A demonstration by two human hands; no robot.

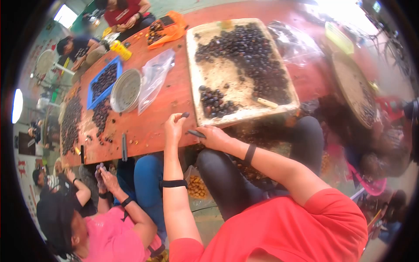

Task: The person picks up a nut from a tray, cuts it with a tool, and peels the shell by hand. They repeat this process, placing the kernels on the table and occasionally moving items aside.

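My left hand (pixel 174 125) is raised at the table's front edge, its fingertips pinching a small dark nut (pixel 185 115). To its right, my right hand (pixel 214 138) grips a short dark knife-like tool (pixel 196 133) that points toward the left hand; its cutting part cannot be made out. The tool and the nut are apart. Just beyond both hands lies a large white tray (pixel 195 87), with dark nuts (pixel 248 48) spread over its far and right side and a smaller heap (pixel 214 102) in its near left corner.
A light-handled tool (pixel 267 103) lies in the tray. Left on the red table (pixel 152 126) are a metal bowl (pixel 126 91), a blue basket (pixel 89 98) of nuts and a plastic bag (pixel 156 78). A bag of yellow peeled pieces (pixel 197 187) sits below. A co-worker in pink (pixel 115 231) sits close at left.
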